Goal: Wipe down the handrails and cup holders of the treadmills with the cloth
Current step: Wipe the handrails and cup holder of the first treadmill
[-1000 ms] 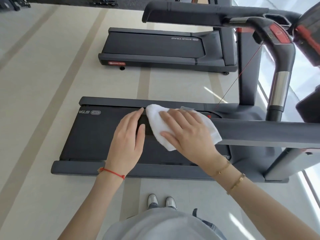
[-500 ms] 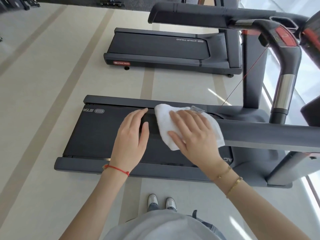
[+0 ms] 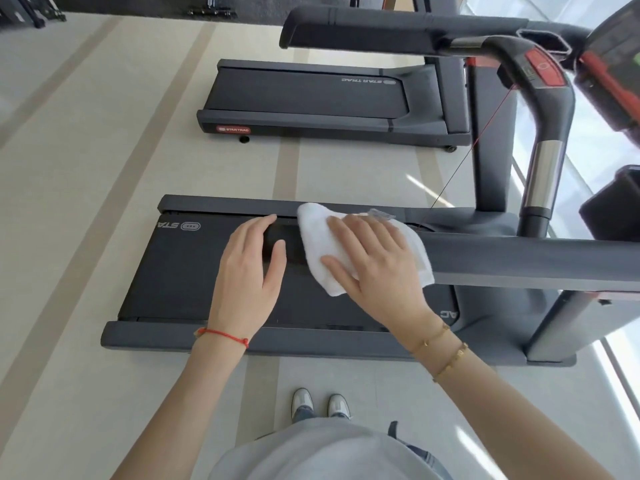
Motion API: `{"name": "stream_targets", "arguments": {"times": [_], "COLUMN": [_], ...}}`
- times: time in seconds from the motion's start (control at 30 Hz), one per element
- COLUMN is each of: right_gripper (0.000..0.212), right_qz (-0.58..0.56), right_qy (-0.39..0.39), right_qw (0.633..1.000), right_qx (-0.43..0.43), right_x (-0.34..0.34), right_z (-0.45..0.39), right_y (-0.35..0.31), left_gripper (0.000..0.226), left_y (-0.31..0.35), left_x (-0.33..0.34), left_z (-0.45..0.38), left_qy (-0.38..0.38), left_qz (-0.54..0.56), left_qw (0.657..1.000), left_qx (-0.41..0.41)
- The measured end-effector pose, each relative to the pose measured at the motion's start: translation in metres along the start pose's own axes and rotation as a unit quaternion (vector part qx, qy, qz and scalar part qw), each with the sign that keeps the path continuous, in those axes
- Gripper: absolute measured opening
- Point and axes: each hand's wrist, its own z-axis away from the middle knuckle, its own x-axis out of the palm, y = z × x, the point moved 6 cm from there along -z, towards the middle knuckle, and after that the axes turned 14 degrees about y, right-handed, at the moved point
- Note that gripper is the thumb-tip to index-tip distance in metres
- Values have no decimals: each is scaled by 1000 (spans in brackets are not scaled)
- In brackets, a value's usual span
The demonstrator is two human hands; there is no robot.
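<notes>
Centre frame: right hand [image 3: 377,265] presses the cloth [image 3: 322,251] flat on the rail [image 3: 519,259] end, fingers spread for wiping contact. Left hand [image 3: 249,271], fingers straight, apparently steadies the rail tip; contact unclear.

I see the near handrail [image 3: 519,258] run out from the right, above the treadmill [image 3: 194,271] deck below it. The cloth [image 3: 325,244] lies over the handrail's left end. My right hand [image 3: 377,268] lies flat on the cloth. My left hand [image 3: 249,275] rests on the very tip of the rail, just left of the cloth. A second treadmill [image 3: 311,95] sits behind, farther away. My shoes [image 3: 320,405] stand on the floor [image 3: 69,202] in front of the near deck.
</notes>
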Motion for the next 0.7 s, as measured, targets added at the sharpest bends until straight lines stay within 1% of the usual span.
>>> {"name": "stream_targets", "arguments": {"times": [0.07,0.13,0.17,0.2,0.23,0.33,0.4,0.43,0.47,0.53,0.6,0.67,0.7], "right_gripper": [38,31,32,33,34,37,39,40,38,32,33,36,37], "right_qz": [31,68,83,88,82,33,21,18,23,57,103,123,117], "right_qy": [18,39,49,53,51,32,25,23,24,39,61,73,75], "right_qw": [998,989,984,981,983,995,999,999,999,994,980,969,970], "right_qx": [46,124,152,162,154,88,34,21,26,80,157,200,200], "right_x": [-14,-20,-20,-16,-9,9,6,1,-6,-20,-26,-19,-14], "right_z": [11,11,6,0,-6,-10,-6,-2,4,12,10,-1,-6], "right_y": [31,51,51,42,28,-11,-7,2,16,48,64,55,45], "left_gripper": [38,39,39,39,40,42,42,41,39,36,36,33,31], "left_y": [2,4,5,6,8,8,7,8,9,14,19,24,27], "left_x": [0,2,3,3,4,5,5,4,4,4,7,11,15], "left_z": [0,0,1,1,1,1,0,-1,-1,-2,-3,-4,-5], "left_qy": [4,4,4,4,4,-6,-2,2,4,3,-2,-10,-15], "left_qz": [-6,-18,-24,-29,-31,-34,-36,-39,-44,-49,-55,-67,-72], "left_qw": [1000,1000,1000,999,999,999,999,999,998,997,995,993,992], "left_qx": [2,8,14,20,24,19,21,28,39,66,85,99,107]}}
